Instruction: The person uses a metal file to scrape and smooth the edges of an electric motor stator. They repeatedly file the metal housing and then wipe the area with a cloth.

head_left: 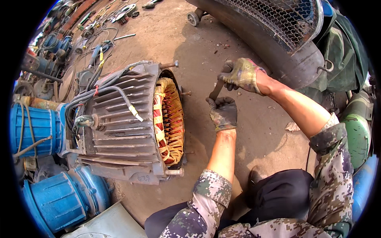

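Dark-grey-gloved left hand [223, 114], yellow-grey-gloved right hand [243, 75] farther forward, fingers [229, 80] of both curled, left forearm [222, 152] extended forward, right forearm [297, 101] angled leftward

Gloved hands [223, 114] [244, 75] hold a flat bar [216, 90]; a finned motor [124, 126] lies nearby.

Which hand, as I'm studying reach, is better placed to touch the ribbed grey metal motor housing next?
Probably the left: the dark-gloved left hand is nearer the motor housing, the yellow-stained gloved right hand farther off. Both hold a flat dark bar, so it might need releasing first.
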The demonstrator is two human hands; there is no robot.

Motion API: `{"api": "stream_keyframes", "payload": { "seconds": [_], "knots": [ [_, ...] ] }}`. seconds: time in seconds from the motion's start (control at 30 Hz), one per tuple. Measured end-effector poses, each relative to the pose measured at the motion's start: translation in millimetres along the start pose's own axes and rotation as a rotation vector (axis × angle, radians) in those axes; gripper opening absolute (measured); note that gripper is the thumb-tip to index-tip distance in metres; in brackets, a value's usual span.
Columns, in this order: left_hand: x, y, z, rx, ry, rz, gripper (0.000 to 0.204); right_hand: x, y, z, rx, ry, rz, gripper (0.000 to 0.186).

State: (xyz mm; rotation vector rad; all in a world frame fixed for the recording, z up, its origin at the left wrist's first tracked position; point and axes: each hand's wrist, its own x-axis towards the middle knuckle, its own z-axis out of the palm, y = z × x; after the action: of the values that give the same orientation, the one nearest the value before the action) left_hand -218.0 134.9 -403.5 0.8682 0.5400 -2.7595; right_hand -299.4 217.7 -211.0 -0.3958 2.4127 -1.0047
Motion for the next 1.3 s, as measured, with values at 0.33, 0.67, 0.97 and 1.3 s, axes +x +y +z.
{"api": "stream_keyframes", "payload": {
  "seconds": [0.33, 0.67, 0.97, 1.3],
  "knots": [
    [43.5, 5.1, -7.8, 0.086, -0.032, 0.031, 0.028, 46.3, 28.6, 9.7, -0.978, -0.326, -0.379, 0.016],
    [39.5, 56.9, -16.5, 0.713, 0.007, 0.351, 0.042, 27.2, 98.8, 110.2, 0.037, -0.315, -0.018, 0.027],
    [46.4, 93.4, -24.5, 0.774, 0.038, 0.398, 0.042, 72.6, 115.5, 143.6, -0.021, -0.284, -0.415, 0.022],
    [38.1, 74.9, -19.2, 0.779, 0.297, 0.587, 0.029, 72.8, 142.8, 202.6, 0.089, -0.423, -0.152, 0.031]
  ]
}}
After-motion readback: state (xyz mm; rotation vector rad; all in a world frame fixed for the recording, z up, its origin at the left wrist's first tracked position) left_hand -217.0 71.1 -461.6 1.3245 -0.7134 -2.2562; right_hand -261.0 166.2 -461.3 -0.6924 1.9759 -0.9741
